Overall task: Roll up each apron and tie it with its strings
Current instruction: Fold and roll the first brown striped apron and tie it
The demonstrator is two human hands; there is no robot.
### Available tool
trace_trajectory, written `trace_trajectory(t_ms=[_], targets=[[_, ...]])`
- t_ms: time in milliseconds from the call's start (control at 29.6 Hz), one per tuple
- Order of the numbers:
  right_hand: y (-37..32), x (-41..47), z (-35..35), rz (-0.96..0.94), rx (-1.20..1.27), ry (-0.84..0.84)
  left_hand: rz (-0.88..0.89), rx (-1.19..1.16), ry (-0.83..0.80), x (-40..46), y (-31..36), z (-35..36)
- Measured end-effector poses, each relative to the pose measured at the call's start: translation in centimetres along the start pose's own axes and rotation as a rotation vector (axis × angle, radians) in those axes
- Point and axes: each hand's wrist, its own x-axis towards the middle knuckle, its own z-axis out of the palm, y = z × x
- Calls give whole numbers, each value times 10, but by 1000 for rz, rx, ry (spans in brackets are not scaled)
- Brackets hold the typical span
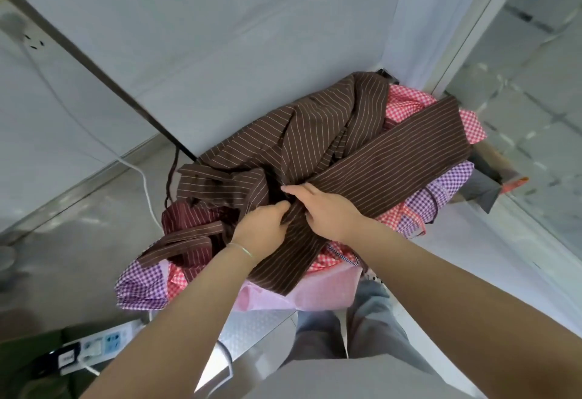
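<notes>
Both hands, left hand (261, 225) and right hand (327, 209), pinch the crumpled brown pinstriped cotton apron (315, 146) atop gingham aprons (141, 285)

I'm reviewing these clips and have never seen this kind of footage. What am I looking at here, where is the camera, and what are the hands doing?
There is no machine: a person works with bare hands, filmed by one wide-angle camera on their head, looking down. Both forearms reach in from the bottom edge. The left hand and right hand meet on a brown striped apron, gripping its bunched cloth; exactly which fold or string they hold is hidden. It lies on top of a heap of other aprons: purple check, red check and a dark red striped one. A white cable and a power strip lie on the floor to the left.
</notes>
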Motion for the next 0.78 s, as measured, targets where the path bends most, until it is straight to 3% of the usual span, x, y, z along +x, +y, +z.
trace_trajectory(t_ms=[68,203,304,439,507,574,676,777], targets=[[-2,9,-4,37,-65,-43,1,-42,-37,-4,-2,-2],[2,11,-8,173,-81,-33,-117,-39,-473,-16,-30,-20],[2,10,-4,257,-54,-5,-183,30,-646,-29,-63,-40],[-8,7,12,204,43,250,-291,75,-748,-51,-99,-57],[-18,4,19,172,102,351,-322,-18,-766,-58,-102,-62],[-25,4,27,173,180,256,-335,-204,-796,-62,-95,-68],[-27,8,37,270,436,-69,-251,-440,-819,-63,-71,-78],[-21,4,25,426,891,-95,-69,-577,-815,-52,-43,-79]])
